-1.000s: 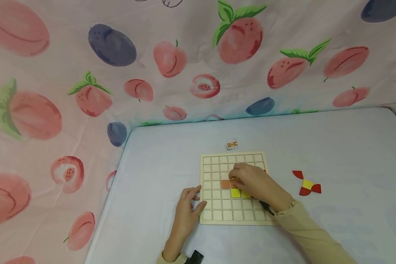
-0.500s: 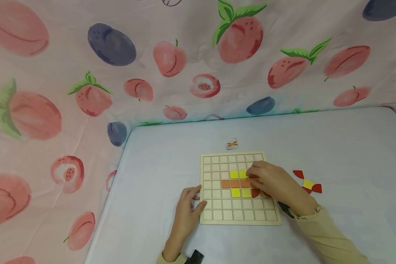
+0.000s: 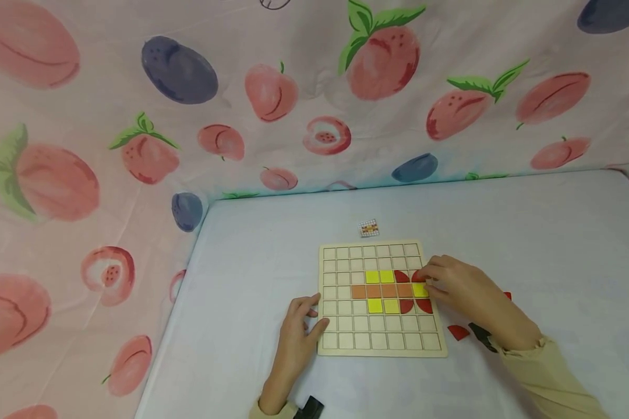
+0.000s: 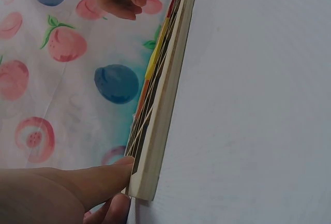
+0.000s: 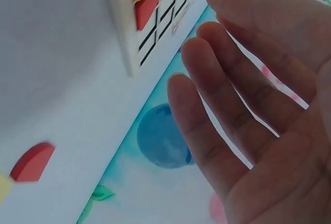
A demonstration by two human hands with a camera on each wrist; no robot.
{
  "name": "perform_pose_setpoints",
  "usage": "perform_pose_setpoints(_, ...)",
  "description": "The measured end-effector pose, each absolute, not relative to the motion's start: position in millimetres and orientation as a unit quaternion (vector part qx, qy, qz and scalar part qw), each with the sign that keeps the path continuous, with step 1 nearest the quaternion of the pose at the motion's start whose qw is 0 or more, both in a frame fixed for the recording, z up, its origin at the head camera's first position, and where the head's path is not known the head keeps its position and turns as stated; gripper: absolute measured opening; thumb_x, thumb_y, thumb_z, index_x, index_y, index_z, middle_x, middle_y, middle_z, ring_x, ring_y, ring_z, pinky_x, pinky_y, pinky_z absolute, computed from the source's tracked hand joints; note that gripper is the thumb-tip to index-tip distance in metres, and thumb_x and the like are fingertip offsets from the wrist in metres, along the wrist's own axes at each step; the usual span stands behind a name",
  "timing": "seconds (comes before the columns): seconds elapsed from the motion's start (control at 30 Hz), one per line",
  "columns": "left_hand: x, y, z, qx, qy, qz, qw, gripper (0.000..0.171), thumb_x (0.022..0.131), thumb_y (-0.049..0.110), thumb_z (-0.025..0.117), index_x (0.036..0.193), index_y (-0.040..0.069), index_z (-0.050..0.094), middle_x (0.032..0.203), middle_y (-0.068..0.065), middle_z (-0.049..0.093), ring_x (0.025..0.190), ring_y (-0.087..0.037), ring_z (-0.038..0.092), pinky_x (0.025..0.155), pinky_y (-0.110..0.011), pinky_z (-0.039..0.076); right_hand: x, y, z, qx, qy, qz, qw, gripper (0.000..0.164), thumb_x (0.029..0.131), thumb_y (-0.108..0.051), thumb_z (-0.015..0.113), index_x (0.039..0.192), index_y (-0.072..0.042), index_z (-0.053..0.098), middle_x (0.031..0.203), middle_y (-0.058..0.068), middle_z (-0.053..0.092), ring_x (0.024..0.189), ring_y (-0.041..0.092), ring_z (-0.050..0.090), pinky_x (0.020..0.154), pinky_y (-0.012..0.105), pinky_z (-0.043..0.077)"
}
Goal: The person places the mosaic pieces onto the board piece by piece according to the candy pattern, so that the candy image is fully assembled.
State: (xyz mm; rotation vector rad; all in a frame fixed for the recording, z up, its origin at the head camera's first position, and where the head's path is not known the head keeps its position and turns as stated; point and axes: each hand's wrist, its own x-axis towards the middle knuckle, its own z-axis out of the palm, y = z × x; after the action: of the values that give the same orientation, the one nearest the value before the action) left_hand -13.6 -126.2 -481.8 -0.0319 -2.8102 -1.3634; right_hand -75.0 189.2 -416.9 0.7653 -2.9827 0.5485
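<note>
A square wooden grid board point(image 3: 346, 343) lies on the table with yellow square tiles point(image 3: 375, 306), a row of orange tiles point(image 3: 374, 291) and red quarter-round tiles point(image 3: 406, 305) in its cells. The thumb and fingertips of my left hand point(image 3: 296, 326) rest against the board's left edge; its thumb point(image 4: 106, 180) touches the rim in the left wrist view. My right hand point(image 3: 463, 294) hovers by the right edge, near a yellow tile point(image 3: 419, 290). In the right wrist view its fingers point(image 5: 212, 97) are spread and only slightly bent, with nothing held.
A loose red quarter-round tile point(image 3: 458, 332) lies right of the board. Another red piece point(image 3: 508, 295) peeks out behind the right forearm. A small printed pattern card point(image 3: 368, 228) lies beyond the board. Fruit-print cloth point(image 3: 293, 145) hangs along the table's back and left.
My right hand has moved right, from the board's middle to its right edge. Red and yellow tiles it covered now show. A loose red tile has come into view. The left hand stays put.
</note>
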Motion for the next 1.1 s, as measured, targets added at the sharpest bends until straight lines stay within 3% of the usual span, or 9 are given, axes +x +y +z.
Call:
perform_pose_setpoints(0.23, -14.0, -126.3, -482.1, -0.008, -0.9, -0.436, 0.008, 0.048, 0.087, 0.009, 0.075, 0.133, 0.005, 0.061, 0.118, -0.003, 0.058, 0.092, -0.012, 0.054, 0.072, -0.021, 0.043, -70.2, 206.1, -420.1, 0.227, -0.959, 0.168, 0.007, 0.026, 0.076, -0.008, 0.085, 0.1, -0.006, 0.076, 0.097, 0.005, 0.067, 0.092, 0.024, 0.063, 0.08, 0.044, 0.057)
perform_pose_setpoints(1.1, -12.7, -127.7, -482.2, -0.014, -0.898, -0.44, 0.007, 0.048, 0.088, 0.011, 0.075, 0.133, 0.006, 0.061, 0.117, -0.003, 0.057, 0.091, -0.013, 0.053, 0.072, -0.021, 0.042, -66.3, 266.0, -430.2, 0.174, -0.968, 0.176, -0.047, 0.03, 0.079, -0.012, 0.082, 0.106, 0.0, 0.074, 0.099, 0.008, 0.067, 0.095, 0.029, 0.061, 0.084, 0.053, 0.054)
